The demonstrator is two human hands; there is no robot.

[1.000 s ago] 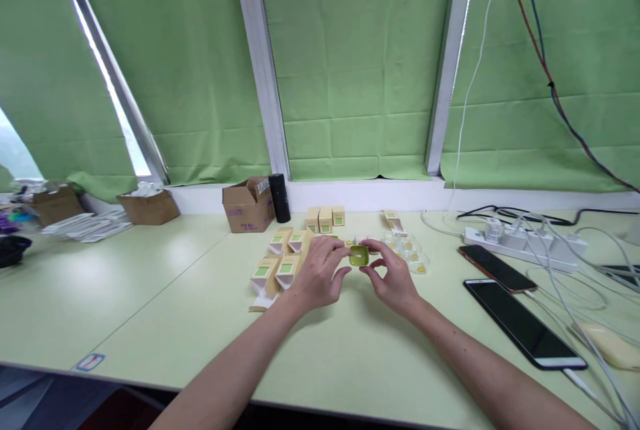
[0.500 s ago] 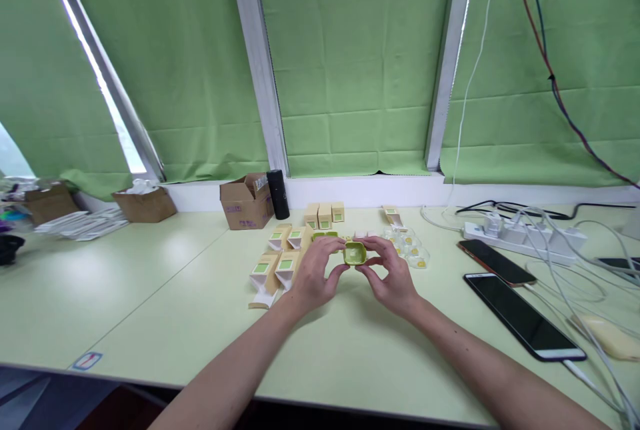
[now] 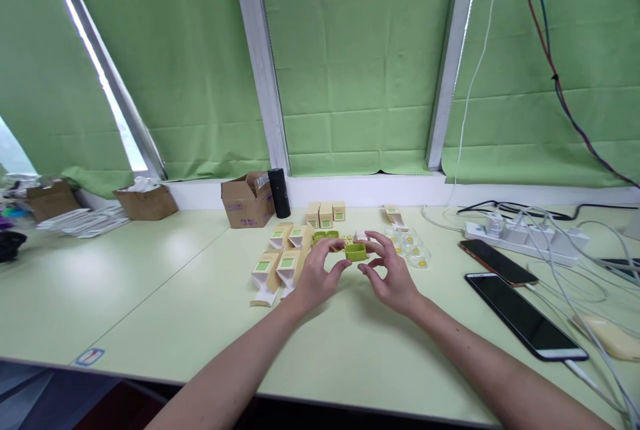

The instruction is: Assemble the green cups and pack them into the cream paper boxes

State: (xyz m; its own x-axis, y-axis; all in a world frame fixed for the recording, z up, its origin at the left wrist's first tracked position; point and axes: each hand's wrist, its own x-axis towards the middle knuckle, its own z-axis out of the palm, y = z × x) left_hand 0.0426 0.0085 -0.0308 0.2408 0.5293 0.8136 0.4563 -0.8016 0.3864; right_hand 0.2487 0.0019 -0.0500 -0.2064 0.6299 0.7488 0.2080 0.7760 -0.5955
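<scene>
A small olive-green square box [image 3: 355,253] is between my two hands, its side wall facing me. My left hand [image 3: 321,270] has its thumb and fingers curled at the box's left side. At its right side, my right hand [image 3: 389,275] holds it with fingertips, the thumb lower down. Just behind are more green square boxes [image 3: 325,235], small yellow pieces [image 3: 346,239] and pale pink-white pieces [image 3: 360,235], partly hidden by my fingers. Open cartons [image 3: 265,271] with green panels stand beside my left hand. Clear plastic packs [image 3: 411,245] with yellow spots lie beyond my right hand.
Several closed cartons [image 3: 326,214] stand farther back, near a brown cardboard box [image 3: 247,201] and a black cylinder [image 3: 279,193]. Another opened carton [image 3: 395,217] lies back right. Phones [image 3: 525,315], cables and a white power strip [image 3: 525,241] occupy the right side.
The green box has tilted: its hollow inside faced me before, and now its outer side wall shows. My hands stay in nearly the same place, with the fingers slightly shifted.
</scene>
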